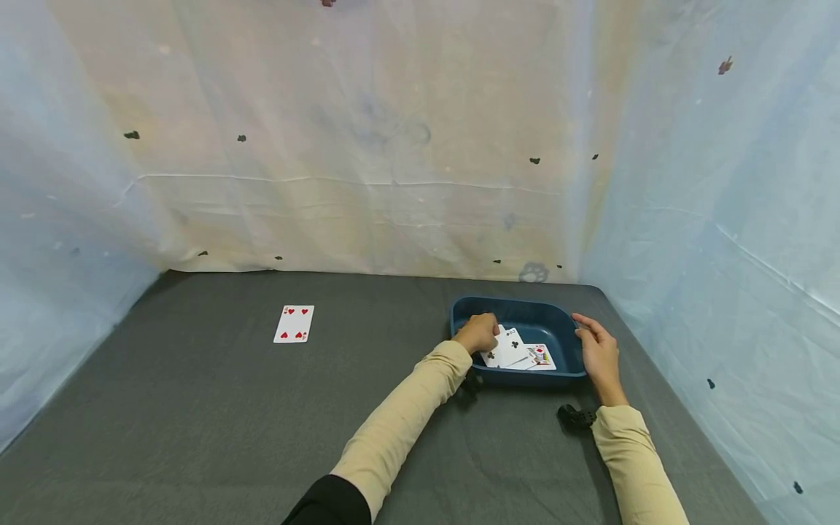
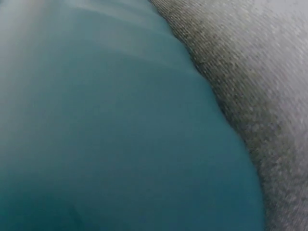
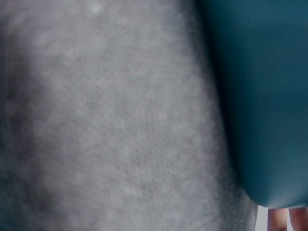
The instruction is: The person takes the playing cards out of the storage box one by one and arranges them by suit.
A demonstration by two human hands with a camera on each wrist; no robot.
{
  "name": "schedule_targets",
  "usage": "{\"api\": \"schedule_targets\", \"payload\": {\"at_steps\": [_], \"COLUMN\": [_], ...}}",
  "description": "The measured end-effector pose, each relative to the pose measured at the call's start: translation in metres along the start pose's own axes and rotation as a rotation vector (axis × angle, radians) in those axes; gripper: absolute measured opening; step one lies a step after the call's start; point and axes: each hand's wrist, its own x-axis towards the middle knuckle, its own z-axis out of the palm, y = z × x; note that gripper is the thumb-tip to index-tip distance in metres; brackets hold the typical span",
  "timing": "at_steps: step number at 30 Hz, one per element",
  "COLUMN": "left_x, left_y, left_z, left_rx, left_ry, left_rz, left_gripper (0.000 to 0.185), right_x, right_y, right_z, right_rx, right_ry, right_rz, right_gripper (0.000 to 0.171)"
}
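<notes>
A dark blue plastic tray stands toward the right of the table, with several playing cards inside. My left hand reaches over its left side, with curled fingers pinching a clubs playing card; the fingertips are partly hidden. Beside that card lies a face card, partly overlapped. My right hand grips the tray's right rim. The left wrist view is filled by the tray's wall, close and blurred. In the right wrist view, fingertips show below the tray's wall.
Far to the left, a four of hearts lies face up on the grey cloth-covered table. Pale printed curtains hang along the back and both sides.
</notes>
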Motion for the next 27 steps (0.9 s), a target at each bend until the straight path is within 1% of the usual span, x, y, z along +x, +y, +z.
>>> {"api": "schedule_targets", "payload": {"at_steps": [4, 8, 16, 21, 27], "left_x": [-0.003, -0.008, -0.015, -0.022, -0.034], "left_y": [0.001, 0.004, 0.002, 0.000, -0.006], "left_z": [-0.003, -0.008, -0.016, -0.026, -0.039], "left_rx": [-0.039, -0.074, -0.223, -0.275, -0.390], "left_ry": [0.018, 0.043, 0.091, 0.118, 0.129], "left_rz": [0.028, 0.055, 0.111, 0.162, 0.204], "left_gripper": [0.023, 0.023, 0.019, 0.017, 0.020], "right_x": [0.000, 0.000, 0.000, 0.001, 0.002], "right_y": [-0.001, -0.002, 0.002, 0.002, 0.002], "right_z": [0.000, 0.000, -0.001, -0.002, -0.001], "right_rx": [0.004, -0.003, 0.001, -0.003, -0.013], "right_ry": [-0.004, -0.009, -0.014, -0.015, -0.006], "right_rz": [0.001, 0.008, 0.006, 0.002, 0.015], "right_gripper": [0.032, 0.033, 0.033, 0.033, 0.033]}}
